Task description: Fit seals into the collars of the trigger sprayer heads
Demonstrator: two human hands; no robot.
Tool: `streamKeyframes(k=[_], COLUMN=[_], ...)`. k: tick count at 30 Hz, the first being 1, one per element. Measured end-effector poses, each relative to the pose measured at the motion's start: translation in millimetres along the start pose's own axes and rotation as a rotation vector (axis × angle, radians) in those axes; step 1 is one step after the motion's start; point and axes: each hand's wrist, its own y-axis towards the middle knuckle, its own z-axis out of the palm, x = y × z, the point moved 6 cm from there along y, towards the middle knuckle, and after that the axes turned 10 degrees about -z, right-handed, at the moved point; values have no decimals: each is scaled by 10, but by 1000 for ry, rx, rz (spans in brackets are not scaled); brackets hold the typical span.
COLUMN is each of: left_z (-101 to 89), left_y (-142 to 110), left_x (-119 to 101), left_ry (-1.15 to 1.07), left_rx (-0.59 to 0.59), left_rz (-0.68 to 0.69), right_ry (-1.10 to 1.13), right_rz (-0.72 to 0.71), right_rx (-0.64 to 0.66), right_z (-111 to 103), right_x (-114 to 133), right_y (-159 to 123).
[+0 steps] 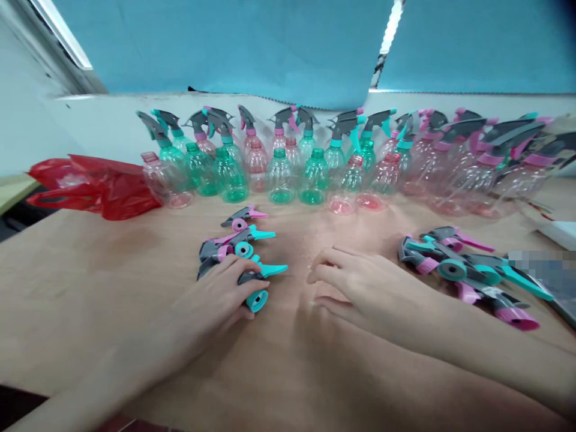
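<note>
My left hand point(229, 285) is closed around a grey and teal spray trigger head point(257, 300) on the table, and its teal collar faces me. Just beyond those fingers lie several more trigger heads, among them one with a teal lever point(263, 234) and one with a pink lever point(247, 216). My right hand point(346, 282) hovers or rests over the middle of the table, fingers apart and curved, with nothing in it. Right of it is another pile of pink and teal trigger heads point(452, 270).
Along the wall stands a long row of spray bottles, some without heads, such as a green bottle point(314, 177) and a pink bottle point(344, 186). A red plastic bag point(112, 186) lies at the left. A blurred dark flat object point(551, 288) is at the right edge.
</note>
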Motion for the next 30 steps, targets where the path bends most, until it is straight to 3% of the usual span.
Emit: streamKeyframes(k=[3, 6, 9, 12, 19, 26, 30], left_z=[125, 225, 327, 460, 493, 458, 469], left_y=[88, 178, 239, 323, 533, 435, 421], left_x=[-108, -313, -567, -695, -752, -725, -717], left_ry=[-21, -236, -467, -587, -622, -604, -633], left_rx=[127, 171, 101, 25, -15, -136, -127], left_rz=[37, -4, 42, 55, 92, 228, 253], right_ry=[36, 72, 90, 92, 121, 163, 181], right_rz=[-35, -3, 80, 68, -37, -73, -93], right_rx=[-35, -96, -100, -47, -40, -21, -11], right_z=[-105, -253, -350, -365, -387, -345, -340], right_x=[6, -43, -137, -195, -221, -217, -202], right_y=[9, -59, -177, -265, -287, -311, -298])
